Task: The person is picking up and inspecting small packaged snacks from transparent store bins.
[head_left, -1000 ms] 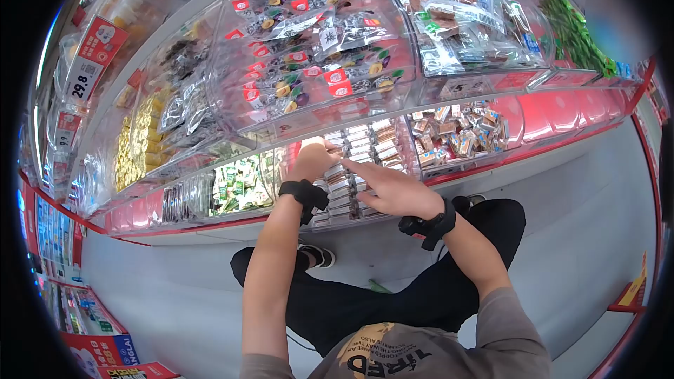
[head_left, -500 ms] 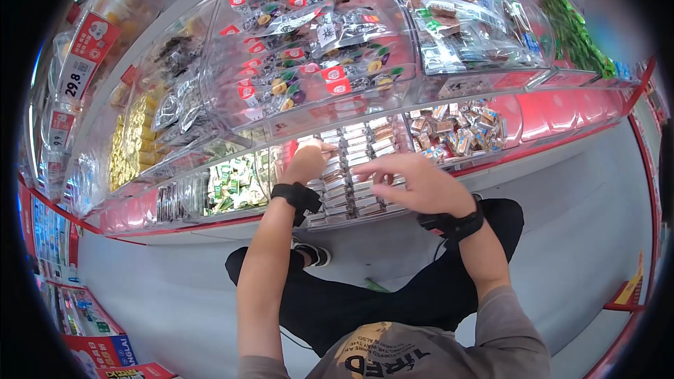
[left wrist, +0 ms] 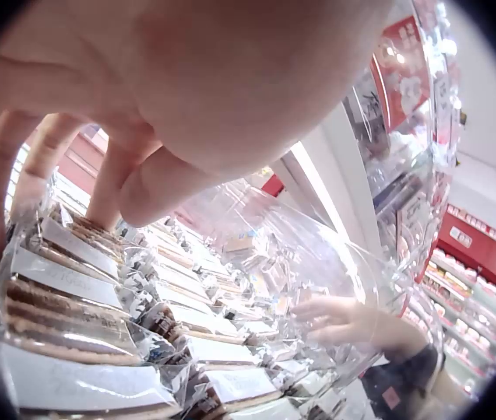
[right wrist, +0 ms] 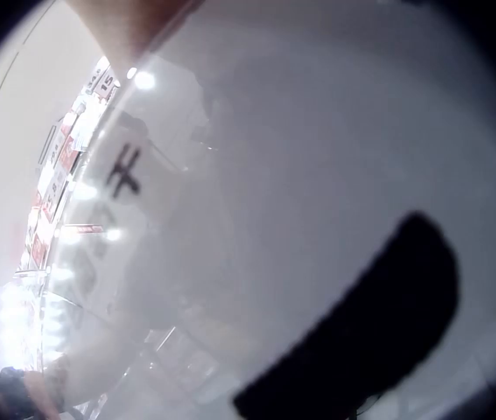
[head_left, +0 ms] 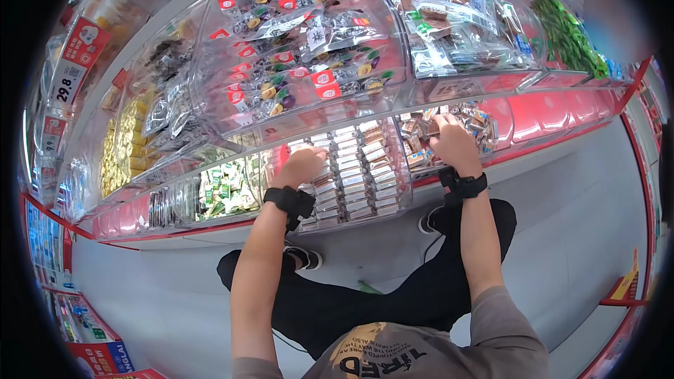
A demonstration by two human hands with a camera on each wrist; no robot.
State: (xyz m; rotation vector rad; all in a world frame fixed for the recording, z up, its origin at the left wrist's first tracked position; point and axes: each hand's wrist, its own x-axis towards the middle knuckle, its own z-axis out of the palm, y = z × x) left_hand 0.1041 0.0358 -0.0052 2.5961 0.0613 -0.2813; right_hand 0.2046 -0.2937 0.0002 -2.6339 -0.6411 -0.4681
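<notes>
The left hand (head_left: 303, 166) is at the left edge of a bin with rows of wrapped bars (head_left: 354, 182). In the left wrist view, the left hand (left wrist: 204, 79) arches over wrapped bars (left wrist: 68, 284), fingers spread and bent down to them, the thumb apart; no bar is seen gripped. Over the neighbouring bin of loose wrapped pieces (head_left: 419, 142) is the right hand (head_left: 458, 146), fingers loosely bent, tips among the pieces. The left wrist view shows the right hand (left wrist: 344, 322) with extended fingers behind clear plastic. The right wrist view hides its fingers.
Above the lower bins projects a clear upper shelf with bagged plums (head_left: 281, 88) and other snack bags (head_left: 456, 17). Green-wrapped pieces (head_left: 228, 186) lie left of the left hand. Red-lined bin space (head_left: 554, 119) is at right. Crouched legs (head_left: 365, 305) are below the shelf.
The right hand has moved right, from above the rows of bars to the bin of loose pieces. The left hand stays at the left side of the rows.
</notes>
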